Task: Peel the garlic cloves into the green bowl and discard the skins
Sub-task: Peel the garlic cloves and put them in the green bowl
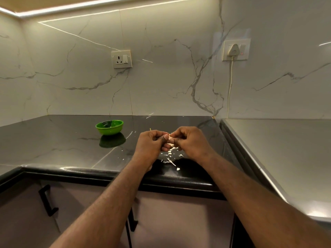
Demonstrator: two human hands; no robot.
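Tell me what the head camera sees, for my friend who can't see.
The left hand and right hand pinch a garlic clove above a dark countertop. White skin flakes lie scattered beneath, and a green bowl sits farther back on the left.

white marble-look wall tiles [170, 77] with grey veins rise behind a glossy black tabletop [53, 140], lit by a led strip [71, 8] along the top. one switched socket [121, 59] is on the wall, and a second [236, 50] to its right holds a white plug whose cord [230, 86] hangs down. below are pale cabinet doors [80, 212] with black handles [47, 200], and a grey counter [286, 149] adjoins at right.
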